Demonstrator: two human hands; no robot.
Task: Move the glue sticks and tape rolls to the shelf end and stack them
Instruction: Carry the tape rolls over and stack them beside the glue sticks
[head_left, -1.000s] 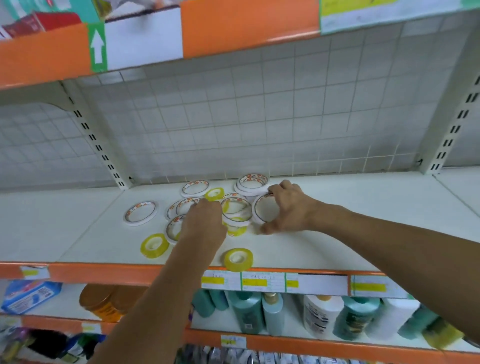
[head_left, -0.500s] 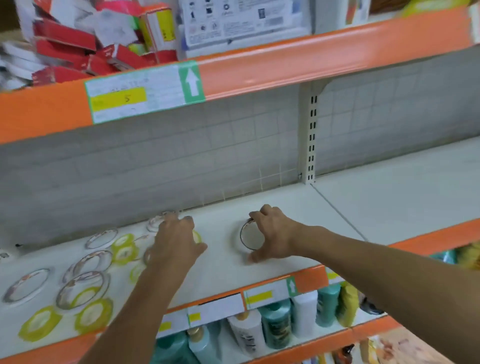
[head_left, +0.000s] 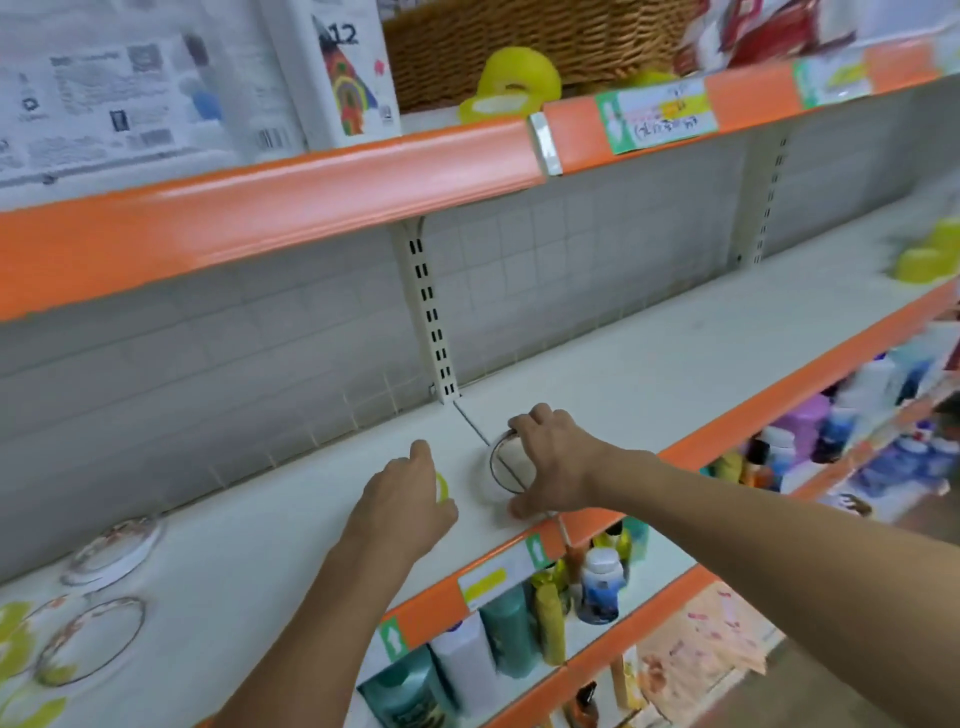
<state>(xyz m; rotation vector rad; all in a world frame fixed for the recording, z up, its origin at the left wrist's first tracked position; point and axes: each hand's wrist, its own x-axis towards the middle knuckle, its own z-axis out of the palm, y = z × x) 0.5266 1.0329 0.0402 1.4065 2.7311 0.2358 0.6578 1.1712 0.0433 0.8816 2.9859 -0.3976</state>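
My right hand curls fingers + thumb round a white tape roll lying flat on the shelf, over the seam. Left hand, just beside it, covers a yellow roll; grip can't tell. More rolls well off to its left.

place: shop | cues: orange-edged shelves, price labels, bottles stocked below

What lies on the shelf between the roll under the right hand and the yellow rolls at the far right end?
Nothing: in the head view the white shelf is bare from the right hand's tape roll to the yellow rolls.
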